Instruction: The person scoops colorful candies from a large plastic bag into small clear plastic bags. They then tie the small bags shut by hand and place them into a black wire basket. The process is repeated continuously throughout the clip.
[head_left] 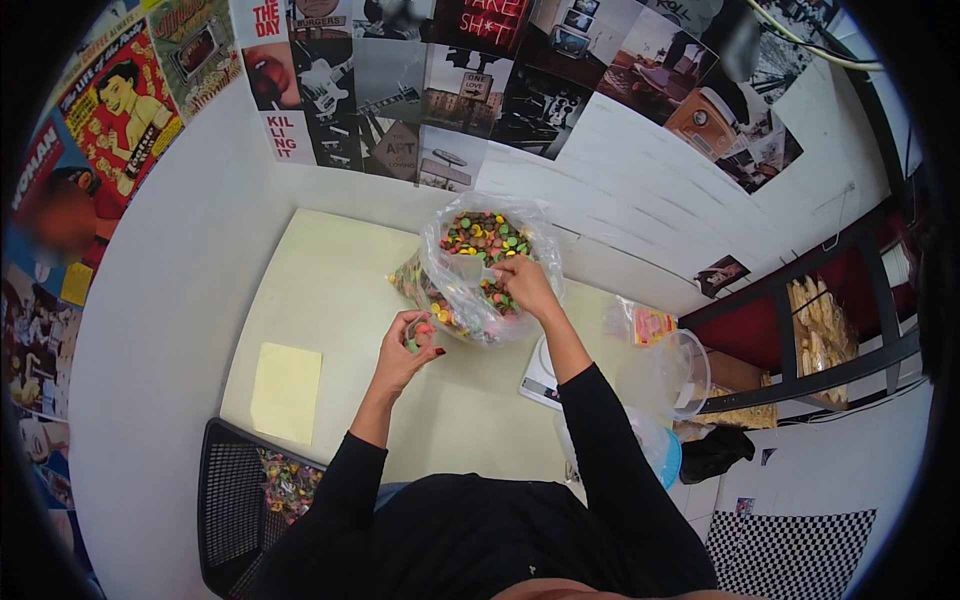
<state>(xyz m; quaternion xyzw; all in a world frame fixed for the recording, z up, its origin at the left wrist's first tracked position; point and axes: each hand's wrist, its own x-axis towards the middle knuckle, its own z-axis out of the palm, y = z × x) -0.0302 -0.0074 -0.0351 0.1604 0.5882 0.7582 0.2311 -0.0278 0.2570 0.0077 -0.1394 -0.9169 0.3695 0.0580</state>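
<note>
Table: I see a pale yellow-green tabletop set against the white wall, its edges bowed by the lens.
Bag: a large clear plastic bag of mixed coloured candies rests on the far middle of the table.
Paper: a pale yellow sheet lies flat near the left front corner, well apart from the bag.
Scale: a small white scale sits at the right edge, partly hidden by my right sleeve.
Small packet: a clear packet with bright contents lies further right.
</note>
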